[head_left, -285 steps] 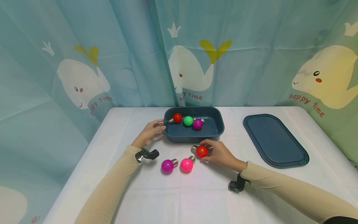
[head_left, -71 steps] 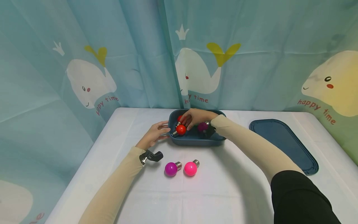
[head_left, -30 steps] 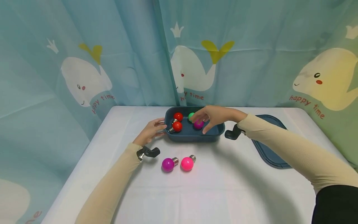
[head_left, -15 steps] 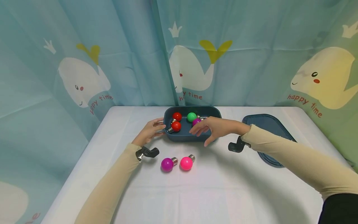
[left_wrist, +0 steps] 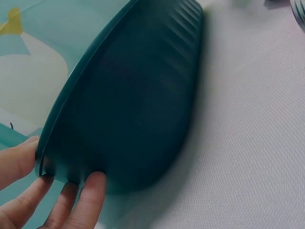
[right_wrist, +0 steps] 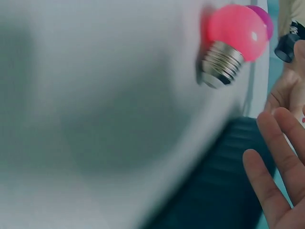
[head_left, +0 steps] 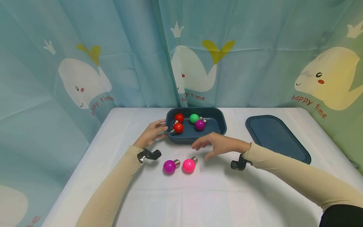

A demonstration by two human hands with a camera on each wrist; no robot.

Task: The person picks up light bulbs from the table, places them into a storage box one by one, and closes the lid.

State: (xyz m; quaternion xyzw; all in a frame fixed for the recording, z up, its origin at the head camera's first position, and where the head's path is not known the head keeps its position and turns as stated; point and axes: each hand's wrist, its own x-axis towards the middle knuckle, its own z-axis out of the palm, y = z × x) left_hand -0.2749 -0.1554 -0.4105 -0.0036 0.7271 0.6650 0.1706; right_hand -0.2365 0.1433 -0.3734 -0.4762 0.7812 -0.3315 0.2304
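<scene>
My left hand (head_left: 151,134) rests its fingertips on the left end of a dark blue box (head_left: 195,140); in the left wrist view, extended fingers (left_wrist: 90,195) touch the outer wall near the rim. Over the white table just in front of the box, my right hand (head_left: 219,145) hovers with nothing in it, fingers spread. Left of it lies a pink light bulb (head_left: 188,165), its metal base pointing away. Beside that lies a purple light bulb (head_left: 169,167). Inside the box are two red bulbs (head_left: 178,128), a green bulb (head_left: 194,118) and another purple bulb (head_left: 199,125).
A flat dark blue lid (head_left: 278,138) lies on the right of the table (head_left: 181,201). Behind the table hangs a blue-green curtain (head_left: 136,63) printed with whales. The black wrist cameras (head_left: 239,164) stick out below the hands.
A red bulb once in my right hand now lies in the box's left part. My right hand has since withdrawn from the box toward the front. The left hand stays at the box.
</scene>
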